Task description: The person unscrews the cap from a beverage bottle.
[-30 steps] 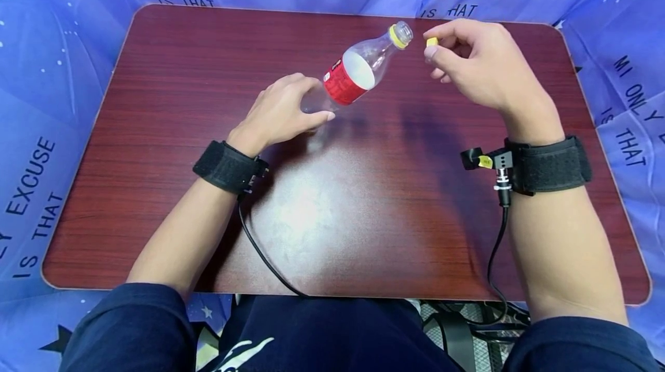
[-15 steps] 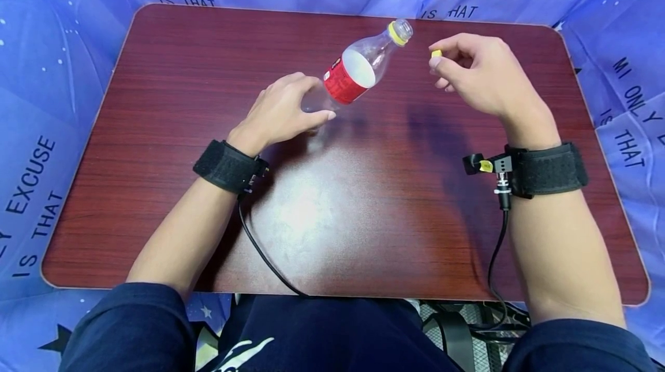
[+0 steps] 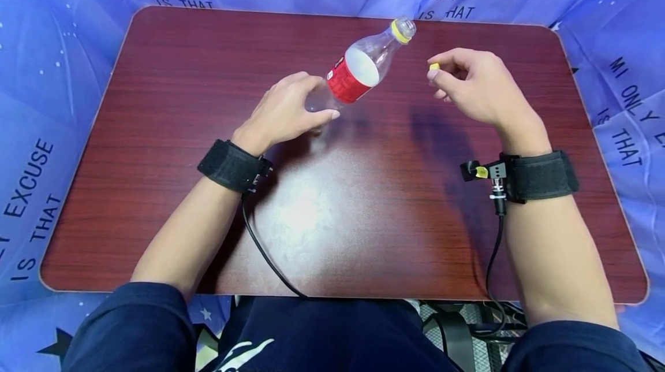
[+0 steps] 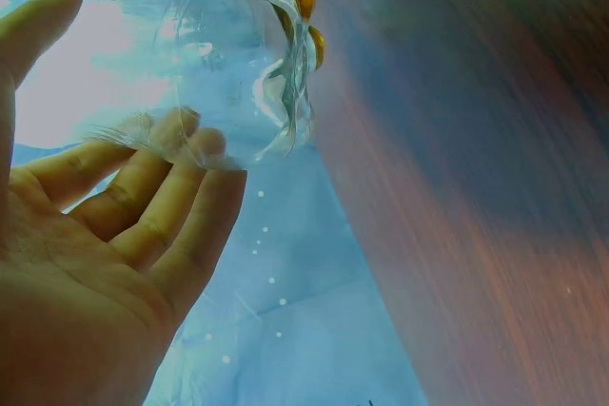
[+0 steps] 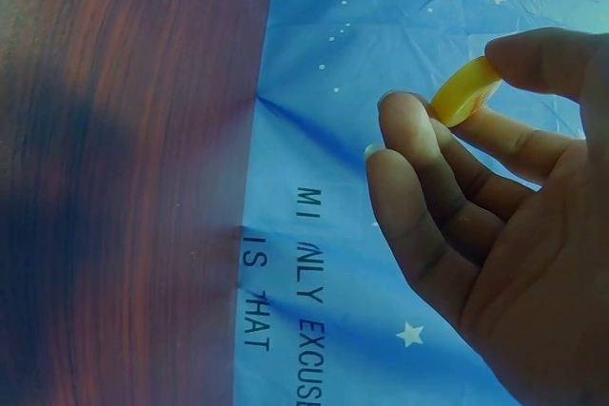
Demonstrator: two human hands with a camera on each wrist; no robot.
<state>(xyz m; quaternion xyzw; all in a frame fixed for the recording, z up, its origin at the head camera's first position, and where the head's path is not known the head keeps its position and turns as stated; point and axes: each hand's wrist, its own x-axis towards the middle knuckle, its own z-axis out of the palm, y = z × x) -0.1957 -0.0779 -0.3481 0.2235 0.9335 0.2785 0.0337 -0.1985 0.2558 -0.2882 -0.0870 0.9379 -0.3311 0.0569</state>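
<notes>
Bottle [image 3: 349, 80] slanted, uncapped, its lower end gripped by the left hand [image 3: 286, 107], its neck leaning toward the right hand [image 3: 480, 86], which pinched a yellow cap [image 5: 466, 90] above the surface [image 3: 395, 216], apart from the bottle.

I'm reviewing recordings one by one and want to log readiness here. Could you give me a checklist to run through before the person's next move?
1. Bottle held: ok. The left hand grips it near its base.
2. Yellow cap held: ok. The right hand pinches it between thumb and finger.
3. Bottle mouth uncovered: ok. The yellow ring sits just below it.
4. Bottle upright: not ok. It is tilted, with its mouth toward the right and the table's far edge.
5. Cap meeting the mouth: not ok. There is a gap between them.
6. Threads clean and undamaged: cannot tell. Too little detail shows.
</notes>
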